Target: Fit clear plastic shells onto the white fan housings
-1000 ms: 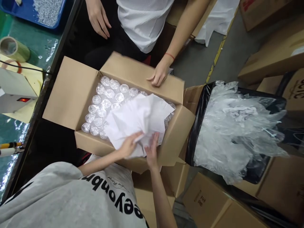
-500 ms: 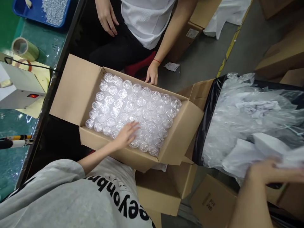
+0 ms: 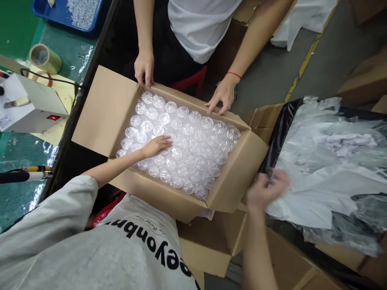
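An open cardboard box (image 3: pixel 232 177) is filled with rows of clear, round-ended pieces (image 3: pixel 193 147) with ribbed, star-like patterns under clear plastic. Whether they are glass or plastic I cannot tell. My left hand (image 3: pixel 157 146) lies palm down on top of them, fingers stretched out. Off the box's right end, my right hand (image 3: pixel 267 187) is blurred by motion, thumb and fingers apart, with nothing visible between them. Beside it, white sheets (image 3: pixel 311 197) lie on crumpled clear plastic (image 3: pixel 338 125) in a container lined with a black bag (image 3: pixel 276 139).
Across the box, a co-worker's two hands (image 3: pixel 144 66) (image 3: pixel 223 94) touch its far edge. A green table (image 3: pixel 72 54) on the left bears a blue tray (image 3: pixel 60 16), a tape roll (image 3: pixel 45 58) and a device with a red light (image 3: pixel 53 117). Another open carton (image 3: pixel 205 245) stands below.
My right hand has moved left from over the lined container, leaving the white sheet there. My left hand has shifted slightly over the pieces. The co-worker's hands have both come to the box edge.
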The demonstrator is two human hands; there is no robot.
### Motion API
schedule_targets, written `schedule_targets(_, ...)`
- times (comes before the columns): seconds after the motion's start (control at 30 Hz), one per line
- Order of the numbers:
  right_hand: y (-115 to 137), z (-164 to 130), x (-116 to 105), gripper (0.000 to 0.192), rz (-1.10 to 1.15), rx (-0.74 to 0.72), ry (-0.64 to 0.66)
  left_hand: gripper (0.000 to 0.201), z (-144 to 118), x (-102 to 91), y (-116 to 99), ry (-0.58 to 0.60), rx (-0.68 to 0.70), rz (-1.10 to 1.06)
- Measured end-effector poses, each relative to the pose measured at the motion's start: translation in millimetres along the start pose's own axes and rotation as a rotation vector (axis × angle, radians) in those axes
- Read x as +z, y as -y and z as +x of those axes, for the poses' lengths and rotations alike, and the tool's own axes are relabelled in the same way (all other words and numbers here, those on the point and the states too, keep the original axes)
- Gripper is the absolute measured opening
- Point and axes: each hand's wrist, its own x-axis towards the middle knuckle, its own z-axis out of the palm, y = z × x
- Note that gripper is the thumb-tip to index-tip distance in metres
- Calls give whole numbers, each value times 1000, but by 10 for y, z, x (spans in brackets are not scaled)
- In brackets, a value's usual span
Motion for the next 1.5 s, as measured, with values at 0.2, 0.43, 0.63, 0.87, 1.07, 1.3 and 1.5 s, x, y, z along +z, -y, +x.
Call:
schedule_targets(0.2,1166,-416,1580,54,-46,-264,696,17,166,95,-4,-181,-56,-67)
schedule_targets(0.43,1041,-496,1831,25,31,-83,656,35,57,-154,-256,-474,-248,-219)
schedule_targets(0.63,1083,-222,2025,21,106,-1,527,17,109,-541,-602,-308,-137,-402)
schedule_targets(0.87,1248,-55,1664,11,227,71,418,13,346,-738,-754,-194,-139,-553)
schedule_targets(1.07,1496,10,1380,11,320,75,396,12,455,-791,-811,-103,-122,-569)
schedule_targets(1.3,1567,39,1163,22,405,153,357,15,393,-912,-815,0,-89,-535)
schedule_targets(1.5,1754,-102,1054,27,492,204,389,19,383,-898,-878,-9,-68,-515)
